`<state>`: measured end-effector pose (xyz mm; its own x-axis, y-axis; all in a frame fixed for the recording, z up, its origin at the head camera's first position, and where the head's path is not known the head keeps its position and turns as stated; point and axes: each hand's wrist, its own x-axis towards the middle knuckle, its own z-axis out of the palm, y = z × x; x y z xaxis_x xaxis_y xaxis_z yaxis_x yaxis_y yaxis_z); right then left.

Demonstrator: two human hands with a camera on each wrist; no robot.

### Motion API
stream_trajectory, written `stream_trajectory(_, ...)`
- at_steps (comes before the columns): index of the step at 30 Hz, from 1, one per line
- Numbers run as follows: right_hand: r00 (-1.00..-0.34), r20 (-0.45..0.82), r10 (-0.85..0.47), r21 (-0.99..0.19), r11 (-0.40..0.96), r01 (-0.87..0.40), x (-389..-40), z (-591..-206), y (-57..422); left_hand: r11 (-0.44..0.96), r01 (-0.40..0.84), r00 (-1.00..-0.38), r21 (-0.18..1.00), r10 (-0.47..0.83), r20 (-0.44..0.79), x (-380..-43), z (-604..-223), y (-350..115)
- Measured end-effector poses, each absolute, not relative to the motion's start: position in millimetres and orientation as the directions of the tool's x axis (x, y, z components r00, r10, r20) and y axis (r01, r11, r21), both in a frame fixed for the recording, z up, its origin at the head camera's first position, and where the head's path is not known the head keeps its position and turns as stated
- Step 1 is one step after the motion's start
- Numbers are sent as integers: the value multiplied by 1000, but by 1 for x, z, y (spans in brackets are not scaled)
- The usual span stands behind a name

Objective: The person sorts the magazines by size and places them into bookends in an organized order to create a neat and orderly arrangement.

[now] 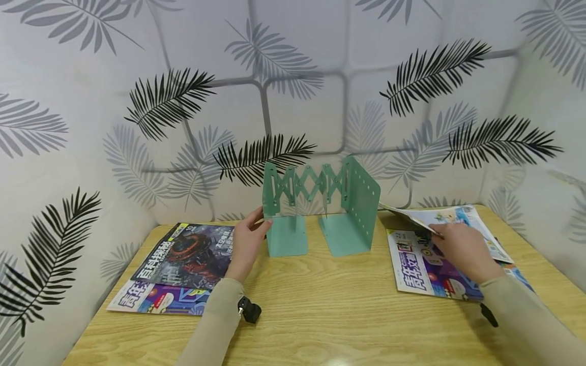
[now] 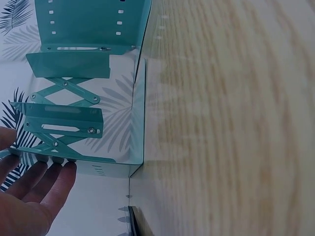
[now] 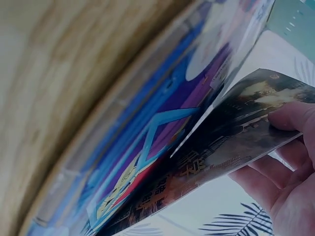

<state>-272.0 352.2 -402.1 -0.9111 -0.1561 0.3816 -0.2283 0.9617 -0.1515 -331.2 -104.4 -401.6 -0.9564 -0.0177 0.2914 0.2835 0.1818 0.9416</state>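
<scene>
A green metal expandable bookend [image 1: 363, 203] stands against the wall, its lattice partly spread between two end panels. My left hand [image 1: 249, 241] grips the left end panel, with the thumb on one side and the fingers [image 2: 61, 189] on the other. On the right, my right hand [image 1: 464, 251] pinches a thin magazine [image 3: 221, 130] by its edge, thumb against a dark printed cover. That magazine is tilted up at its left side, above a purple magazine [image 1: 414, 269] lying flat on the table. The palm side of the right hand shows in the right wrist view.
On the left of the wooden table [image 1: 320, 315], a dark-covered magazine [image 1: 197, 256] overlaps another purple magazine [image 1: 157, 300]. Leaf-patterned wall covering [image 1: 302, 117] rises behind the table and along both sides.
</scene>
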Motion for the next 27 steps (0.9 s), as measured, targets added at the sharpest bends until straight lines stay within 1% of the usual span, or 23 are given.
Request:
stream_trajectory(5, -885, 447, -127, -144, 967, -212, -268, -398, 355, 172, 282, -957, 944, -12, 289, -332, -402, -105)
stream_trajectory(11, -870, 480, -108, -157, 966, -206, -264, -391, 354, 156, 267, -963, 951, -1, 271, -330, -397, -104)
stream_trajectory(17, -866, 497, -62, -204, 961, -186, -258, -386, 352, 170, 269, -963, 948, 11, 271, -310, -375, -100)
stream_trajectory(19, -848, 527, -48, -220, 957, -191, -256, -384, 352, 174, 270, -962, 947, 13, 272, -304, -369, -99)
stream_trajectory(24, -790, 613, -13, -250, 945, -210, -252, -377, 353, 170, 268, -963, 948, 15, 269, -301, -368, -99)
stream_trajectory(27, -781, 624, 32, -288, 938, -192, -249, -375, 354, 171, 269, -963, 948, 15, 270, -303, -370, -100)
